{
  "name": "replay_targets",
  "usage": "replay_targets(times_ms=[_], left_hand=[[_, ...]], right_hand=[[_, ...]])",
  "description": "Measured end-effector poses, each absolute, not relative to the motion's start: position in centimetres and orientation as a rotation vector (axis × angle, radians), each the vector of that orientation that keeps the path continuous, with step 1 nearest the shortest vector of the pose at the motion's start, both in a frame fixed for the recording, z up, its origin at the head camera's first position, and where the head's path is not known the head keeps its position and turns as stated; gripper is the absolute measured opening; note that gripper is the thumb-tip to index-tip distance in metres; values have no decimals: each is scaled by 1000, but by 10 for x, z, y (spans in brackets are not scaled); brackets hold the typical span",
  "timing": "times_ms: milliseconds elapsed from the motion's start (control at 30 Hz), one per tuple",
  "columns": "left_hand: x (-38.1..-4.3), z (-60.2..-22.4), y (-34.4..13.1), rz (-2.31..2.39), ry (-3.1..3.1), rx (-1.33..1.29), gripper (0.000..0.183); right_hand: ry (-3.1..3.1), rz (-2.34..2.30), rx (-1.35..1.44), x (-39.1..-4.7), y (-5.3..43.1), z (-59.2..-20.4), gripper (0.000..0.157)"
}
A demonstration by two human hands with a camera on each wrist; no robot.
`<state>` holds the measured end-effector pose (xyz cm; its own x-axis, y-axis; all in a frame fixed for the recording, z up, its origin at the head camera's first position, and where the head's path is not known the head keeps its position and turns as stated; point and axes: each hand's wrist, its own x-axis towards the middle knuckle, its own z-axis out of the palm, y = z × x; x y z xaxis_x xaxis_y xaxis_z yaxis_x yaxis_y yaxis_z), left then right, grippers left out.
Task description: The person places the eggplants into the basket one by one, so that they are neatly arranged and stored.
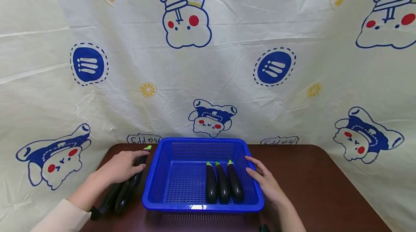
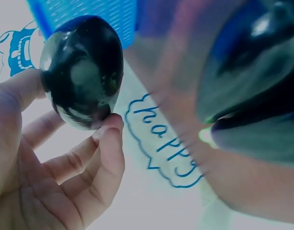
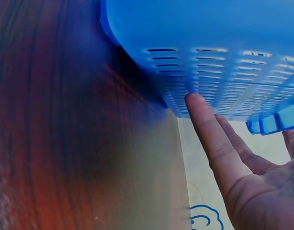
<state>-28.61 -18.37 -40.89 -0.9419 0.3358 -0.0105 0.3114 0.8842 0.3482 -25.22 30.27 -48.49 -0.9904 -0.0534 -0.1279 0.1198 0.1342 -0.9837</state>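
Note:
In the head view my left hand (image 1: 121, 167) grips a dark purple eggplant (image 1: 142, 159) with a green stem end, left of the basket. The left wrist view shows the thumb and fingers around this glossy eggplant (image 2: 82, 72). Two more eggplants (image 1: 122, 198) lie on the table below that hand. My right hand (image 1: 266, 181) rests at the right side of a blue plastic basket (image 1: 203, 207). Its fingers are extended, and in the right wrist view one fingertip meets the basket's slotted outer wall (image 3: 209, 62). Inside the basket, three eggplants (image 1: 223, 183) lie side by side, stems pointing away, toward the right.
A dark brown table (image 1: 305, 185) carries the basket and the eggplants. Behind it and along both sides hangs a pale printed cloth (image 1: 227, 73) with cartoon figures and orange slices. The basket's left half shows its bare perforated floor.

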Motion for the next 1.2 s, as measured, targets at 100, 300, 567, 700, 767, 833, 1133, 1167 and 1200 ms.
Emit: replay_targets(times_ms=[100,300,567,700,767,833,1133,1167,1200], left_hand=[[-286,-398,-181,498,3013,538,51],[-284,-381,-168,474,3052,601,49],[-275,-373,-150,553,3006,655,41],[-272,-374,-139,598,2985,641,37],[-271,-375,-134,624,2977,622,36],[-269,-376,-130,653,2969,612,36],[-269,-382,-114,709,2936,598,41],[-268,-382,-112,715,2927,593,42],[-268,-382,-110,718,2921,591,44]], right_hand=[[2255,-1986,64,-253,302,-485,53],[2263,-1981,73,-252,302,-484,53],[2263,-1986,67,-252,303,-487,53],[2268,-1989,62,-253,303,-488,53],[2266,-1990,66,-254,302,-488,53],[2261,-1987,64,-254,301,-488,53],[2280,-1974,64,-253,302,-486,53],[2279,-1972,63,-253,302,-485,53],[2275,-1971,62,-253,302,-485,53]])
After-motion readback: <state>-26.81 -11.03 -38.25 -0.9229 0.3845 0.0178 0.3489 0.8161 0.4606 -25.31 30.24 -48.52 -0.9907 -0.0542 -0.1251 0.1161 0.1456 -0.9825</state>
